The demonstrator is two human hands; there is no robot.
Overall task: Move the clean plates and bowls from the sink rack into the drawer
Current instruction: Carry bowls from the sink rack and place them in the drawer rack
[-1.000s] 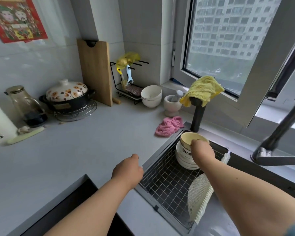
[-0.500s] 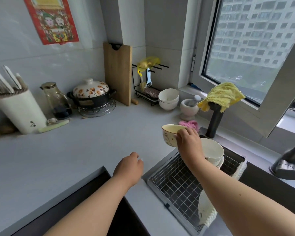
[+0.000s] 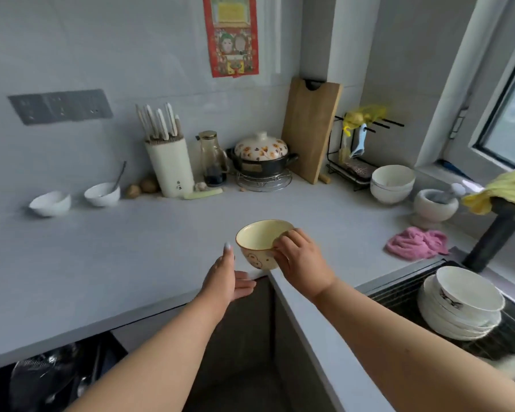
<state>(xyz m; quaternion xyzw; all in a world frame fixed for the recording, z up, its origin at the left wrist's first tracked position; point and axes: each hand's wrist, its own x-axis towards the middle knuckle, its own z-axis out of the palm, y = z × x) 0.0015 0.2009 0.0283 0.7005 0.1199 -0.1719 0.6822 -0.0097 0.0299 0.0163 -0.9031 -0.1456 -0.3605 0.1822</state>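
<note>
Step in hand, as judged: carrying one bowl from the sink rack toward the drawer. The right hand [image 3: 302,261] holds a cream bowl [image 3: 260,243] by its rim, thumb inside and fingers curled round the outer wall, above the inner corner of the counter [image 3: 131,263]. The bowl is upright and appears clear of the surface. The left hand [image 3: 228,276] sits just beside the bowl, fingers straight and apart, holding nothing, apparently ready to receive or steady it.

The open drawer [image 3: 51,379] shows at the lower left, under the counter's front edge, with dark, indistinct contents. The next move calls for lowering the bowl leftward and down into it, clearing the counter edge.

A stack of white plates and bowls [image 3: 461,307] remains on the sink rack [image 3: 399,292] at the right edge; the task is far from finished.

Along the back edge stand two small white bowls [image 3: 72,199], a knife block [image 3: 170,166], a glass bottle [image 3: 212,159], a lidded flowered pot [image 3: 262,157] and a leaning cutting board [image 3: 309,129]. Toward the right corner lie stacked white bowls [image 3: 391,184], a mortar [image 3: 434,206] and a pink cloth [image 3: 416,243]. A red calendar [image 3: 231,35] hangs on the tiled wall.
</note>
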